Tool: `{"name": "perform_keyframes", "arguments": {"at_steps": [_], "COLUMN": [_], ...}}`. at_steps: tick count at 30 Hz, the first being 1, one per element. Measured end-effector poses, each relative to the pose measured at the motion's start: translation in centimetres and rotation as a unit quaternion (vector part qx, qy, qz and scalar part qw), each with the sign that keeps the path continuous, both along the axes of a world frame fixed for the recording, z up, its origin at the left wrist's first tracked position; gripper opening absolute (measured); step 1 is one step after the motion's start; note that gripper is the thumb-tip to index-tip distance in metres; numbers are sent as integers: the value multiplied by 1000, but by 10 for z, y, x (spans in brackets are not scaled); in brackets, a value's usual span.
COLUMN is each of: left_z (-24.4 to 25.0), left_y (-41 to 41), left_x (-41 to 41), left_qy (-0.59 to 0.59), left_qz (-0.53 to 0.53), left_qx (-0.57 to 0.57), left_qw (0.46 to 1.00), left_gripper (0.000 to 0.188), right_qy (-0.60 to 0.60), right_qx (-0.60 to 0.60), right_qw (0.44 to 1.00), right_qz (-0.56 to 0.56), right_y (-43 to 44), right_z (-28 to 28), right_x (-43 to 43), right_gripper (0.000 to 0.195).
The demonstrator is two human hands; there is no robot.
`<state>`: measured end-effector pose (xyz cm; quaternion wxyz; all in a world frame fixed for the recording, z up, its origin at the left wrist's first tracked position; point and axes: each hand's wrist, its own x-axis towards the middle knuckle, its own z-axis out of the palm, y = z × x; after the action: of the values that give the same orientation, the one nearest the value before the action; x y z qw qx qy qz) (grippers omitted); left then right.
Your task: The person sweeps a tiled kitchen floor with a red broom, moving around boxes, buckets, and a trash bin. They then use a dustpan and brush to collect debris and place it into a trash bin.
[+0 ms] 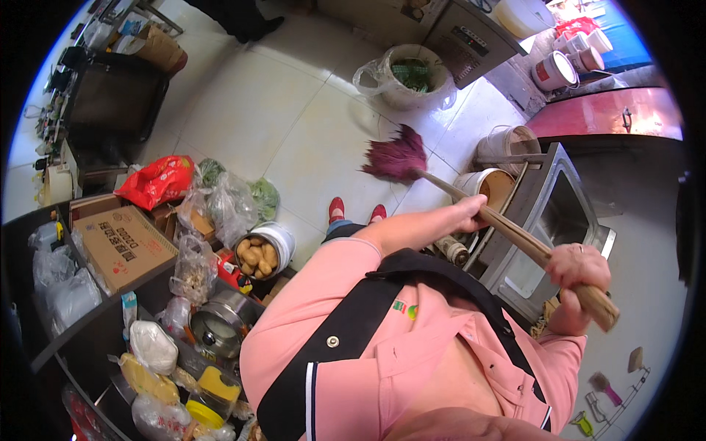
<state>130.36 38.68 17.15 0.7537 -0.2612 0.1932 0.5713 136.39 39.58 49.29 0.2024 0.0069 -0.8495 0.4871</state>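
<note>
A broom with a wooden handle (518, 237) slants from the upper middle down to the right, in front of me. Its dark purplish-red bristles (396, 155) rest on the tiled floor. My left hand (473, 213) grips the handle around its middle. Near the thick top end, my right hand (579, 270) is closed around the same handle, and a ring shows on one finger. The handle passes over the edge of a steel sink (562, 204). My red shoes (337, 208) stand on the floor below the bristles.
Buckets (488, 190) stand beside the sink, and a lined bin (419, 74) lies ahead. To the left are a bucket of potatoes (256, 256), plastic bags (231, 204), a cardboard box (124, 248) and shelves with a steel pot (220, 325). A person's dark-clothed leg (237, 19) shows at the top.
</note>
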Motion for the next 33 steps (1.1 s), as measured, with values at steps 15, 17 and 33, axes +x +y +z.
{"name": "perform_keyframes", "arguments": {"at_steps": [15, 17, 33], "left_z": [50, 33, -64], "left_y": [-112, -138, -250], "left_x": [-85, -106, -166], "left_qy": [55, 91, 14], "left_qz": [53, 79, 199], "left_qx": [-22, -65, -159], "left_qw": [997, 991, 967], "left_gripper": [16, 17, 10], "right_qy": [140, 44, 151], "right_qx": [42, -19, -368], "right_qw": [955, 984, 917], "right_qz": [260, 174, 28], "right_y": [-58, -77, -108], "right_z": [16, -12, -131], "right_x": [-40, -54, -99], "right_gripper": [18, 18, 11]}}
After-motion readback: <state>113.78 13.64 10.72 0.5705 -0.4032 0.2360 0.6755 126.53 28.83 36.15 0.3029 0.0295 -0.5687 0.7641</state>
